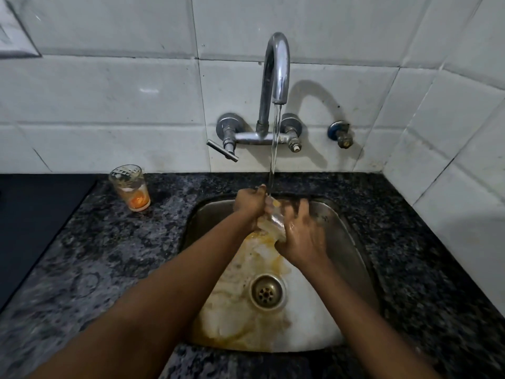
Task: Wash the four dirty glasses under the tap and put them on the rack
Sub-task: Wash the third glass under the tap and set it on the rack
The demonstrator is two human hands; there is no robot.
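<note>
Head view: my left hand (250,205) is gripping a tilted glass (273,221) under the tap (276,69) stream, above the sink (352,242). My right hand (302,236) is cupping its lower side, fingers spread. Another dirty glass (130,187) is standing on the surface (90,255), well left of the sink rim.

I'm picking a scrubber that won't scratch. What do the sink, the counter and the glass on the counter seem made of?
Sink: likely stainless steel, brushed grey sheen, stained yellow-orange around the drain. Counter: looks like polished speckled dark granite, or an imitation of it. Glass: clear, apparently real glass with a cut pattern, orange residue at the bottom.
</note>
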